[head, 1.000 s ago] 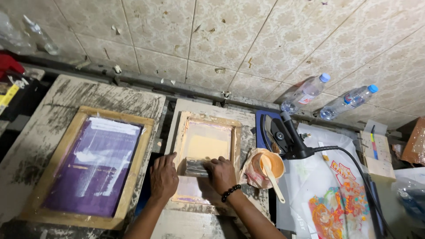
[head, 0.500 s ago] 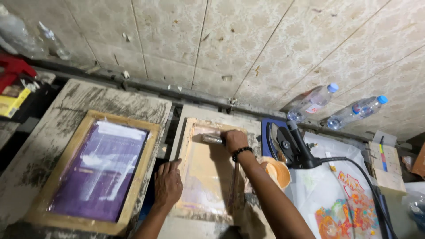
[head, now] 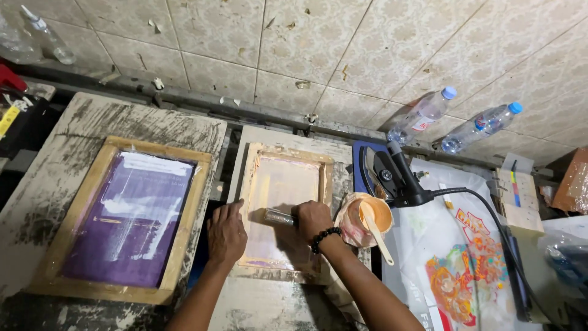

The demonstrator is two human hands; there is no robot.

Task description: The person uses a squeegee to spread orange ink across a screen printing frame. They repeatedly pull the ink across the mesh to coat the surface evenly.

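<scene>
My right hand [head: 313,219] had its fingers closed around the squeegee [head: 278,216], a short grey bar lying crosswise on the small frame [head: 285,211]. My left hand [head: 226,232] pressed flat, fingers spread, on that frame's left edge.

Raw wood frame [head: 248,202] w/ smooth glossy mesh, metal-looking squeegee [head: 278,217], rough ink-stained table [head: 153,122], clear plastic bottles [head: 422,115].

small frame [head: 285,211] on worktop [head: 55,184] centre | large frame [head: 125,217] left of it | paste cup [head: 366,217] right | iron [head: 389,175] behind cup | bottles [head: 422,115] at wall
</scene>
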